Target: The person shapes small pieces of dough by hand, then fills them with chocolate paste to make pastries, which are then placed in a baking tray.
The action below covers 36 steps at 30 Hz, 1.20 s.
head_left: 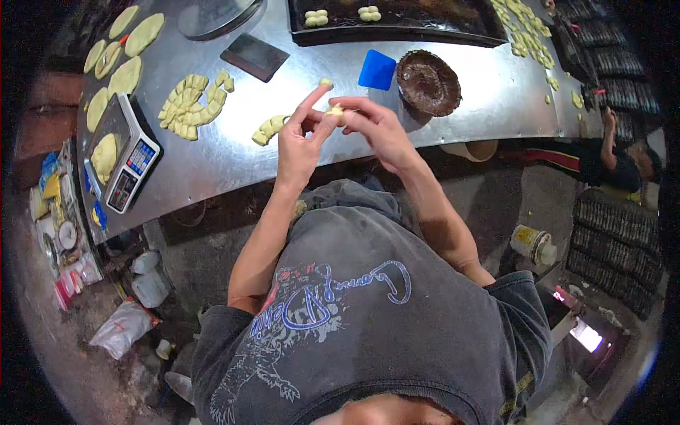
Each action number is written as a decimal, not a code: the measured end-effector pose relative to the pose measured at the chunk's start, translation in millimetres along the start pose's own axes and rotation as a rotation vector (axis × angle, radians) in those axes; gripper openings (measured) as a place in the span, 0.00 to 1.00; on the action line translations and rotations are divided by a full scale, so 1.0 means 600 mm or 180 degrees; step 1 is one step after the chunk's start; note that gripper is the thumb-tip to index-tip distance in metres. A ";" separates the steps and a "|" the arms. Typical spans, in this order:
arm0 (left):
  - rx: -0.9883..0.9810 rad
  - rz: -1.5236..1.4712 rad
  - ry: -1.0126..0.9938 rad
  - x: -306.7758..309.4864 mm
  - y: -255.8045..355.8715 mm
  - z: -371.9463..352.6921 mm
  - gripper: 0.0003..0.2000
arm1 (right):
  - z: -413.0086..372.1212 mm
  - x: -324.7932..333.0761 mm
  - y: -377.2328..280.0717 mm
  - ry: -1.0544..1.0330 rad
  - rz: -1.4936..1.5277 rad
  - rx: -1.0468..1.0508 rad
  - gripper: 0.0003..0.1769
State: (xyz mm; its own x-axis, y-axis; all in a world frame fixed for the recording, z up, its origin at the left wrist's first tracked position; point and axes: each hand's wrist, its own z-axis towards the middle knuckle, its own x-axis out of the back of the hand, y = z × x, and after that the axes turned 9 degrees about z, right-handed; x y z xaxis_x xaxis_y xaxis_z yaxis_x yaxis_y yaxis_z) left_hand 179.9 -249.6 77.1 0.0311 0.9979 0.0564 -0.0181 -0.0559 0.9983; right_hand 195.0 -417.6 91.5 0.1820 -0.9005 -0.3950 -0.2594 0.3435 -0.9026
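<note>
My left hand (pixel 299 145) and my right hand (pixel 386 134) meet over the front of the metal table (pixel 234 159). Between their fingertips they pinch a small piece of pale yellow dough (pixel 335 111). The left index finger stretches forward, its tip right by another small dough lump (pixel 325 83). A short row of cut dough pieces (pixel 269 129) lies just left of my left hand, with a bigger cluster of cut pieces (pixel 190 106) beyond it. Ahead of my right hand are a blue plastic scraper (pixel 377 69) and a bowl of dark brown paste (pixel 428 81).
A dark tray (pixel 404 32) at the back holds several dough balls in two groups. On the left stand a digital scale (pixel 124 159) with dough and flat dough ovals (pixel 145 35). A dark rectangular plate (pixel 255 57) lies mid-table. More dough pieces (pixel 524 32) and another person (pixel 620 166) are at right.
</note>
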 end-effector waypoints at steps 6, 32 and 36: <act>0.0052 -0.0133 0.0272 -0.037 0.006 0.025 0.20 | -0.009 0.006 -0.003 0.0174 -0.0911 0.1076 0.08; 0.0672 -0.1279 0.0897 -0.021 -0.005 0.070 0.18 | -0.160 -0.223 -0.572 -0.1431 -0.6570 0.1398 0.11; 0.0624 -0.1495 0.0966 0.007 -0.016 0.054 0.19 | -0.154 -0.211 -0.589 -0.2201 -0.6098 0.1959 0.17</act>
State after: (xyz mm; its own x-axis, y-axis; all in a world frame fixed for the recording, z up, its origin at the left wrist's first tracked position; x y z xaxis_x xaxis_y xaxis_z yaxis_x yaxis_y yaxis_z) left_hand 212.7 -245.8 68.0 -0.2965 0.8802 -0.3707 0.1144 0.4181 0.9012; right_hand 175.8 -449.9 476.3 0.0467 0.0162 0.9988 0.8653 -0.5002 -0.0323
